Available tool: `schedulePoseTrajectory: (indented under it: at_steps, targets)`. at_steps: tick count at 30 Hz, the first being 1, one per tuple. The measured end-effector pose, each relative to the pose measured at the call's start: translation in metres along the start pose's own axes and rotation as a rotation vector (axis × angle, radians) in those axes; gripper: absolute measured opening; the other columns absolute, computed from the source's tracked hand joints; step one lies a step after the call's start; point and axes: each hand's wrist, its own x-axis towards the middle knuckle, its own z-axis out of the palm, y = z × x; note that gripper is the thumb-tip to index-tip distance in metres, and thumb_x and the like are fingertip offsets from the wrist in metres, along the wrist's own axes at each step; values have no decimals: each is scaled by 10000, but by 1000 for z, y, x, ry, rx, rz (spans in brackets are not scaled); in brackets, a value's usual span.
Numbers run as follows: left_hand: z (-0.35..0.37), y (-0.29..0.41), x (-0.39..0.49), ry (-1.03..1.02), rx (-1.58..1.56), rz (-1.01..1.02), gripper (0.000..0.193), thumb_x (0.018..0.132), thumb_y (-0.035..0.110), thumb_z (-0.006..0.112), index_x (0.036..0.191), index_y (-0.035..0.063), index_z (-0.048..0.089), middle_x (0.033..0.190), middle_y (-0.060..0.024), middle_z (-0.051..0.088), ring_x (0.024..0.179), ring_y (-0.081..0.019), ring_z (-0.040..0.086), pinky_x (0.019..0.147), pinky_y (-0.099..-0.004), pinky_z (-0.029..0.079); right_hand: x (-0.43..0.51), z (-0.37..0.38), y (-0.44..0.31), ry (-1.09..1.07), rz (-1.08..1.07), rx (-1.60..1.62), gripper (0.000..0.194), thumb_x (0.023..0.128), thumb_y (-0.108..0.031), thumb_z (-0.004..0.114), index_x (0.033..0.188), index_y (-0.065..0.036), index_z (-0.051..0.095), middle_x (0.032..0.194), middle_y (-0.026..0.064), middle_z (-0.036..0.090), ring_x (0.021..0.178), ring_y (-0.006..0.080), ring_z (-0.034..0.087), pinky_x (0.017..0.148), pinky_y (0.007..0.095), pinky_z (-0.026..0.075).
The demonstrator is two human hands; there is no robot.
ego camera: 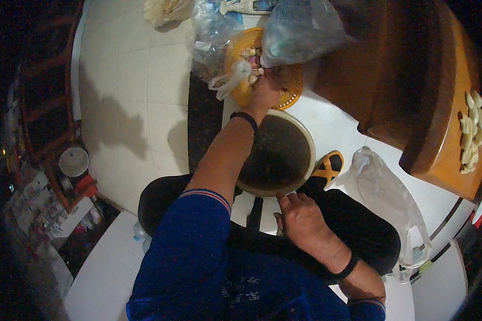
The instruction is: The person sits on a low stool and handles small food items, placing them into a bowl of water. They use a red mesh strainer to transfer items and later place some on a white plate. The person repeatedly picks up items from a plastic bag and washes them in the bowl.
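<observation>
My left hand (267, 90), blurred, reaches into an orange perforated plastic basket (241, 94). It is over the basket's near part, and whether its fingers hold anything is hidden. Small whitish and purplish pieces, perhaps garlic or shallots, lie in the basket (254, 66). Between my knees stands a round container (279, 156) with a pale rim and a dark inside. The curled fingers of my right hand (301, 214) touch its near rim, the thumb lower down; whether they grip the rim is unclear.
A knotted clear bag (241, 72) overhangs the basket's left side. Clear plastic bags (305, 32) crowd its far side. Brown wooden furniture (438, 168) bearing several pale elongated pieces (472, 132) stands right. A yellow-strapped sandal (329, 166) and a thin plastic bag (379, 200) are nearer.
</observation>
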Motion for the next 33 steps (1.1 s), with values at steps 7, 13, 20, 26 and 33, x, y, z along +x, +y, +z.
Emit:
schedulePoseTrajectory:
  at_steps: [7,13,20,26,33]
  targets:
    - [-19,-11,-21,-118,-495,-434,416,887,243,669,1251,60,579,1087,-167,695,1006,-359,666,875,-422,534,3,-10,-12,117,-88,-26,306,833,-140,615,1093,22,607,902,196,655,834,349,655,741,446,545]
    - [-42,-36,-31,-71,-1225,-111,279,958,195,574,1167,10,576,991,-106,685,845,-223,667,699,-327,523,1,-11,-18,139,-46,-168,469,819,-179,710,1218,21,567,961,201,653,887,362,651,772,431,544]
    - [-214,55,-110,-267,-1788,-518,342,1030,258,443,1231,20,584,1107,-87,669,866,-128,626,682,-257,488,-2,-32,-30,264,5,83,356,925,-217,622,1176,32,576,990,258,685,966,389,678,840,493,533]
    - [-300,127,-193,-287,-1832,-455,331,1063,337,416,1229,99,575,994,-54,657,838,-143,633,596,-236,452,-29,-14,-46,611,2,515,404,1013,-288,555,1295,2,542,969,154,713,832,212,668,735,335,525]
    - [-339,203,-269,-210,-1596,-266,387,1070,355,409,1315,95,559,1048,-49,663,886,-145,650,654,-257,496,-89,-3,-78,523,-141,979,264,1041,-273,498,1075,-34,607,853,39,696,707,105,622,619,250,465]
